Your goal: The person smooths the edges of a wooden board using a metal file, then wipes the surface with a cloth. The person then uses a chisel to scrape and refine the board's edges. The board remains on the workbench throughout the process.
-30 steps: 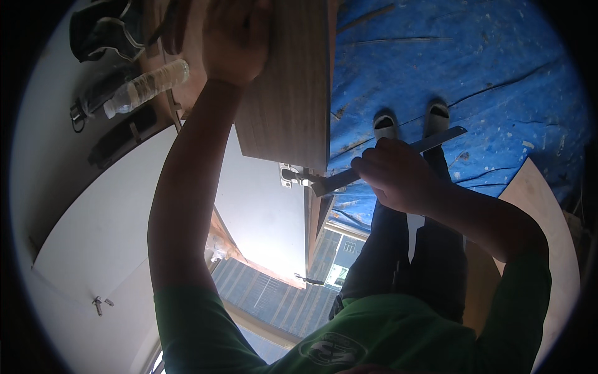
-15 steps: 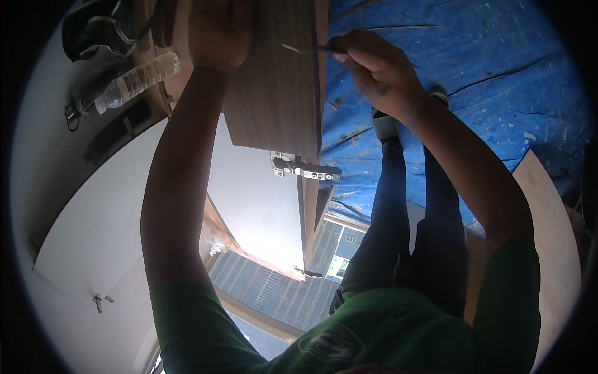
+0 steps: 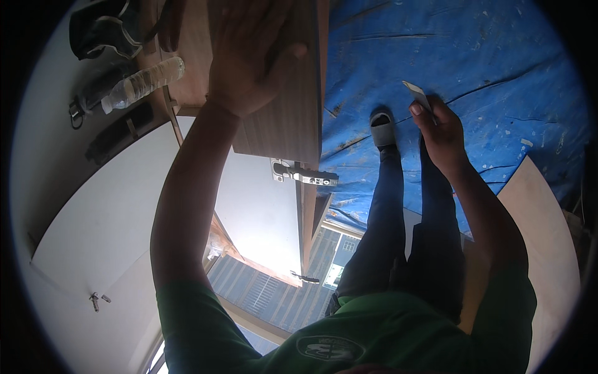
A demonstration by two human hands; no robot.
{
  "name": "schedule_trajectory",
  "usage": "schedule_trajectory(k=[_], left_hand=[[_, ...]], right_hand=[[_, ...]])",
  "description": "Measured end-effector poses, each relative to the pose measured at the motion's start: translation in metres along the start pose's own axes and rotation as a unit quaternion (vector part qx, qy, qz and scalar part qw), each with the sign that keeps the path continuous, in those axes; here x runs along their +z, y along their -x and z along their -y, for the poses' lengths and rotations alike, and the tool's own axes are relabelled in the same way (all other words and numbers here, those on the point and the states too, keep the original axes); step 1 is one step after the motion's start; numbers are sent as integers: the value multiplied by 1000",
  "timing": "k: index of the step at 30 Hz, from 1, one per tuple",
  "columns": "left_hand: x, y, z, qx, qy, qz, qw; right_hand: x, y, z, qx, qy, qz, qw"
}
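Observation:
My left hand lies with its fingers stretched out on a brown wood-grain panel, thumb toward the panel's right edge. Well to the right of the panel, over the blue sheet, my right hand is closed round a thin, flat, grey-white strip with a pale yellowish tip. It looks like a blade or scraper, but its exact kind does not show. A metal cabinet hinge sticks out at the panel's lower right, beside a white board.
A paint-spotted blue sheet covers the floor under my feet. At the left are a clear plastic bottle, a dark bag-like item and small metal fittings. A pale wooden board stands at the right.
My right hand has drawn away from the panel, to the right and down, still holding the strip. My left hand has shifted down and right, its fingers now showing spread on the panel.

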State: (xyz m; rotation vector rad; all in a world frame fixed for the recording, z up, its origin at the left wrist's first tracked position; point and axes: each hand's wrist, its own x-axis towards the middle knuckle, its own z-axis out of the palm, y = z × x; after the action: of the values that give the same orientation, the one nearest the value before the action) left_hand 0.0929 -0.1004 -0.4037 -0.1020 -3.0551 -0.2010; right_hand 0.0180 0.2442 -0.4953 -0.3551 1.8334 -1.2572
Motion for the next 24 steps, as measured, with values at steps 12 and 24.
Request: schedule_trajectory(k=[12, 24], left_hand=[[-33, 111, -105, 109, 86, 194, 971], [3, -48, -15, -34, 18, 58, 998]], right_hand=[[-26, 23, -29, 166, 29, 3, 986], [-50, 22, 91, 215, -199, 23, 956]])
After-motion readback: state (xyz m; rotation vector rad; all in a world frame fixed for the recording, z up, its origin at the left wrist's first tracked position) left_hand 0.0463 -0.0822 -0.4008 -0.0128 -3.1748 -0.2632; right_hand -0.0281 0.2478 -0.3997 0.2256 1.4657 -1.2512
